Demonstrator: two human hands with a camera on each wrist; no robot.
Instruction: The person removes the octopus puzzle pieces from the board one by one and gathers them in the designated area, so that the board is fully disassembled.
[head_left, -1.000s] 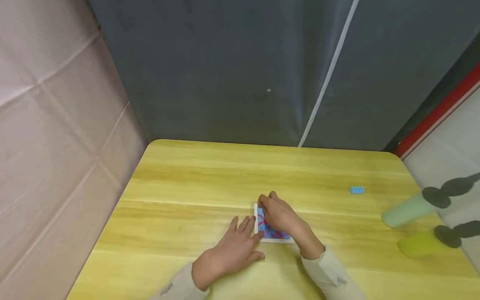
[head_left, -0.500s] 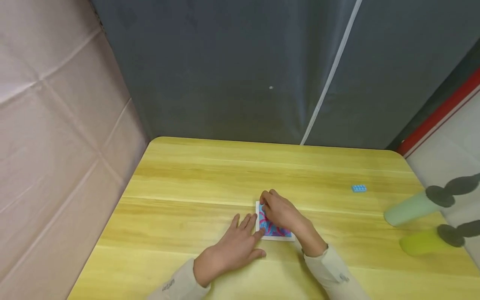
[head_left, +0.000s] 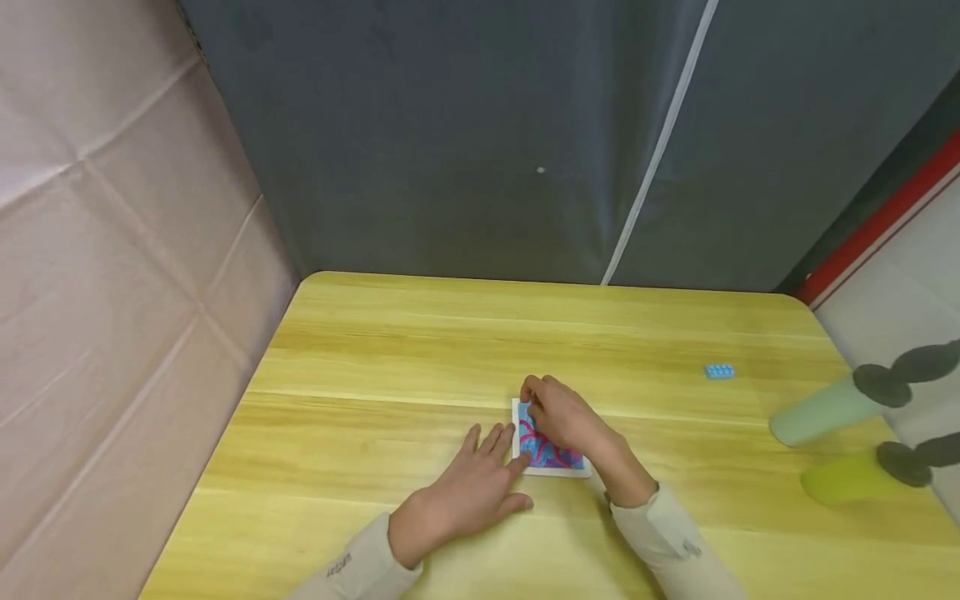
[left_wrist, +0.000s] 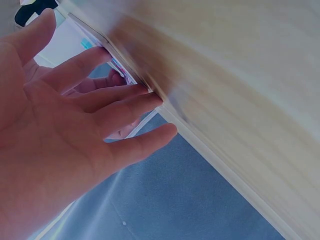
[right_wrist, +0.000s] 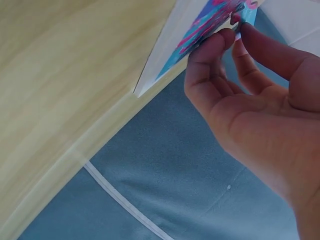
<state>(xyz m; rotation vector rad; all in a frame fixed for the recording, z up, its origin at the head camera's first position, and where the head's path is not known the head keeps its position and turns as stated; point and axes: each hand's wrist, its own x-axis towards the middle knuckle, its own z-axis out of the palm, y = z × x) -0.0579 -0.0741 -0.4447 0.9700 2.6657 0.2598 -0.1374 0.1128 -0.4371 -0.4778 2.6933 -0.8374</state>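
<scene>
A small flat jigsaw puzzle [head_left: 555,472] with a white border and a blue and pink pattern lies on the wooden table. My left hand [head_left: 472,487] is spread at its left edge, fingers nearly straight, with a fingertip on the picture. In the left wrist view the left hand's fingertips [left_wrist: 159,100] meet the frame's edge. My right hand [head_left: 562,412] reaches over the top of the puzzle and covers part of it. In the right wrist view its thumb and index finger pinch a small puzzle piece [right_wrist: 237,28], mostly hidden, at an irregular gap in the picture.
A light blue toy building brick [head_left: 719,372] lies at the right of the table [head_left: 375,350]. Two upright cylinders, one pale green [head_left: 817,412] and one yellow-green [head_left: 840,479], stand by the right edge with dark grey tops. A dark curtain [head_left: 450,150] hangs behind the far edge.
The head view has shifted slightly. My right hand has moved a little over the puzzle, still pinching, and more of the pattern shows beside its fingers. The left hand keeps its place.
</scene>
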